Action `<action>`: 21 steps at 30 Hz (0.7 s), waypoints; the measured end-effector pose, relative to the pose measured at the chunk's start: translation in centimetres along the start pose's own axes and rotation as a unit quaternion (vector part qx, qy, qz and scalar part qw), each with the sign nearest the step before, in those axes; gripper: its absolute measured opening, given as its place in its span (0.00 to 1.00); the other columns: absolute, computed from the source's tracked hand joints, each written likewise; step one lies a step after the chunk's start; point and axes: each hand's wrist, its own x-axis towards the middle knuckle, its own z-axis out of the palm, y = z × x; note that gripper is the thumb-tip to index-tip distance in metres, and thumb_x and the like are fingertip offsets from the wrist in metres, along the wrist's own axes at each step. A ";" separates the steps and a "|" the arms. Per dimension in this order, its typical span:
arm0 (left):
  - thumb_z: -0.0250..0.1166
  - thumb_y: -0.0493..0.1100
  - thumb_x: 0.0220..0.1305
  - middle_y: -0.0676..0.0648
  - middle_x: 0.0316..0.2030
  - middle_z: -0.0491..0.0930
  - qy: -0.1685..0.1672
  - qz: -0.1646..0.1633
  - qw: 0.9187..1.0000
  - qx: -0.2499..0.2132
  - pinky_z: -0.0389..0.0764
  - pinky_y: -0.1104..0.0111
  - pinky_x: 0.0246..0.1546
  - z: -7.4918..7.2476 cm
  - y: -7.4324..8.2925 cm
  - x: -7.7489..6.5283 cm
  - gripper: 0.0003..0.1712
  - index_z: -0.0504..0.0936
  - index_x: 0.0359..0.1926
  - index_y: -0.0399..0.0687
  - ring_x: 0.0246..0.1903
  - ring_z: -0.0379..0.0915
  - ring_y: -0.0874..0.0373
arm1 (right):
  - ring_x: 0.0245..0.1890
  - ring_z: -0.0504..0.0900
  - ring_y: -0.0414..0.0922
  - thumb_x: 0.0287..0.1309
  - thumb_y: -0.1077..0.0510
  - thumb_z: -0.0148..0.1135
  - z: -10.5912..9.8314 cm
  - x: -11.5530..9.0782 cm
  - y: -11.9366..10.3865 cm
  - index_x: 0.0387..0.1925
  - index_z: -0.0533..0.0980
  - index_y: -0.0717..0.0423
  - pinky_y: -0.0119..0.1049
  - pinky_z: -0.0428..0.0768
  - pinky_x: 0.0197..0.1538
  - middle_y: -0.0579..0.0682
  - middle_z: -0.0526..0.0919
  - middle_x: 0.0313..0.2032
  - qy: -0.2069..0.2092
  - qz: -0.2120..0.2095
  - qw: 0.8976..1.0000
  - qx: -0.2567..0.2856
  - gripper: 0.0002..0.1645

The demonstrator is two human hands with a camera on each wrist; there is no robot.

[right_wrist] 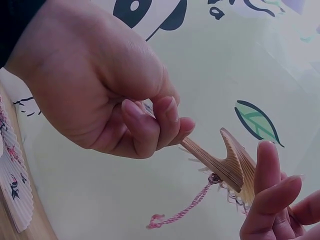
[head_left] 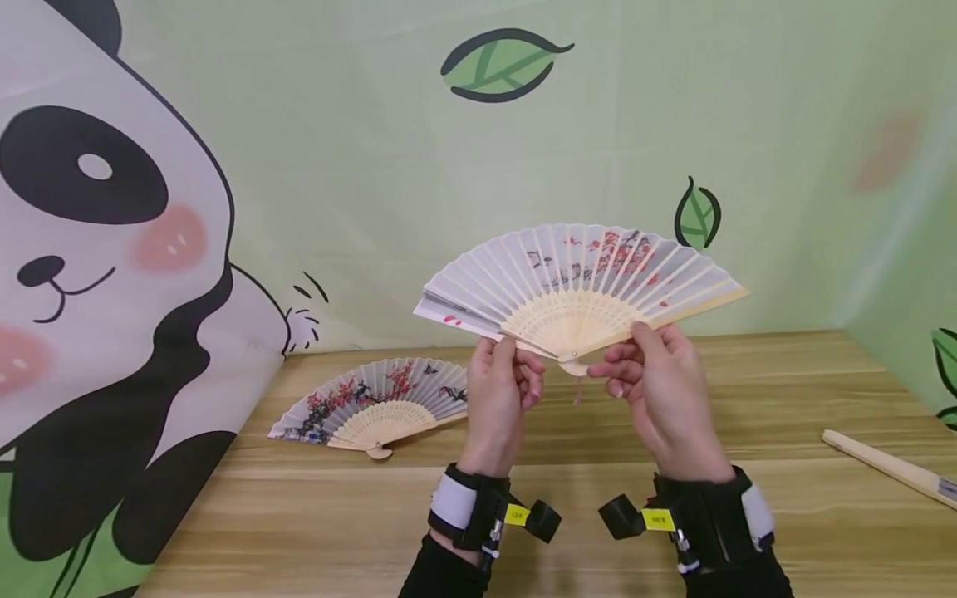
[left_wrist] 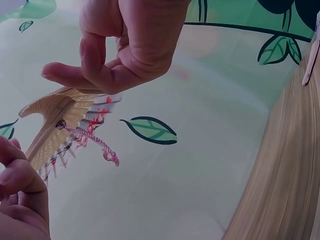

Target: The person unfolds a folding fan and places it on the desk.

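Observation:
A folding fan [head_left: 579,320] with pale wooden ribs and red blossoms stands spread in the air, several folds still bunched at its left end. My left hand [head_left: 497,399] pinches the left outer rib near the pivot. With thumb and fingers, my right hand [head_left: 676,399] grips the right outer rib. A pink cord [left_wrist: 95,137] hangs from the pivot. In the left wrist view the right hand [left_wrist: 135,45] is above the fan's handle end; in the right wrist view the left hand [right_wrist: 105,90] holds a rib. A second spread fan [head_left: 381,407] lies behind the left forearm.
The wood-grain table [head_left: 336,523] meets a green backdrop with printed leaves [head_left: 504,66]. A large panda picture [head_left: 97,249] fills the left side. At the right edge lies a pale wooden stick [head_left: 882,463], like a folded fan, partly out of frame.

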 end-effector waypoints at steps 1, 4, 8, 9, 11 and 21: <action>0.46 0.38 0.74 0.49 0.20 0.75 -0.001 0.001 1.000 0.000 0.61 0.76 0.11 0.0 0.0 0.0 0.06 0.66 0.37 0.43 0.12 0.64 0.64 | 0.25 0.83 0.41 0.76 0.52 0.42 0.0 0.0 0.0 0.59 0.61 0.56 0.27 0.72 0.23 0.50 0.75 0.30 0.003 -0.001 1.000 0.000 0.17; 0.45 0.37 0.74 0.48 0.21 0.75 -0.005 0.004 1.000 -0.002 0.61 0.76 0.10 0.0 -0.1 0.0 0.05 0.66 0.38 0.43 0.12 0.64 0.63 | 0.26 0.83 0.42 0.76 0.52 0.42 0.0 0.1 0.1 0.58 0.61 0.56 0.27 0.72 0.24 0.50 0.75 0.30 0.010 -0.006 1.000 0.003 0.16; 0.44 0.36 0.73 0.47 0.22 0.75 -0.006 0.006 1.000 -0.005 0.61 0.76 0.10 0.0 -0.3 0.0 0.05 0.66 0.39 0.42 0.12 0.65 0.63 | 0.26 0.84 0.42 0.76 0.53 0.41 0.0 0.1 0.2 0.56 0.61 0.57 0.27 0.72 0.24 0.51 0.75 0.30 0.023 -0.008 1.000 0.009 0.15; 0.45 0.36 0.73 0.47 0.22 0.75 -0.006 0.005 1.000 -0.006 0.61 0.76 0.10 0.0 -0.3 0.0 0.04 0.66 0.40 0.42 0.13 0.65 0.63 | 0.26 0.84 0.42 0.76 0.53 0.41 0.0 0.2 0.2 0.56 0.61 0.57 0.27 0.72 0.24 0.51 0.75 0.30 0.026 -0.008 1.000 0.011 0.15; 0.45 0.36 0.73 0.47 0.23 0.76 -0.006 0.005 1.000 -0.006 0.62 0.76 0.10 0.0 -0.4 0.0 0.04 0.66 0.41 0.42 0.13 0.66 0.63 | 0.26 0.85 0.43 0.76 0.53 0.41 0.0 0.2 0.2 0.55 0.61 0.57 0.27 0.72 0.23 0.51 0.74 0.30 0.034 -0.007 0.999 0.013 0.14; 0.44 0.36 0.74 0.46 0.24 0.77 -0.009 0.002 1.000 -0.013 0.67 0.75 0.12 0.2 -0.5 0.0 0.04 0.65 0.41 0.41 0.15 0.70 0.62 | 0.27 0.85 0.44 0.77 0.53 0.40 0.0 0.4 0.4 0.58 0.61 0.56 0.27 0.73 0.23 0.52 0.74 0.31 0.057 -0.010 0.998 0.028 0.15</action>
